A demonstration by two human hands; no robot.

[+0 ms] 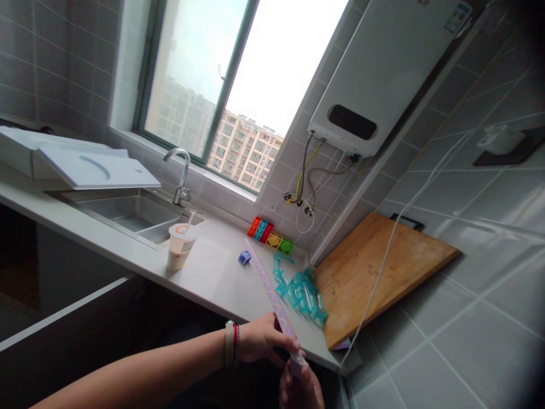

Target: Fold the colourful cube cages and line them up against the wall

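Note:
A long, thin lilac strip [267,282] with a pale zigzag pattern slants from the countertop down to my hands. My left hand [261,339], with a watch or band and bracelets at the wrist, is closed around its near part, the thumb along the top. Below it, my right hand [303,391] grips the near end, where a small pale block-like piece [297,363] shows between the fingers. A small blue-purple block [244,257] lies beside the strip's far end. Translucent teal plastic pieces [304,295] lie heaped to its right.
Coloured toy blocks [268,234] line the wall. A lidded cup with a straw [179,247] stands near the counter's front edge, by the sink [128,213]. A white panel [102,170] overlaps the sink's far left. A wooden board [378,267] leans right, with a white cable [385,255] hanging across it.

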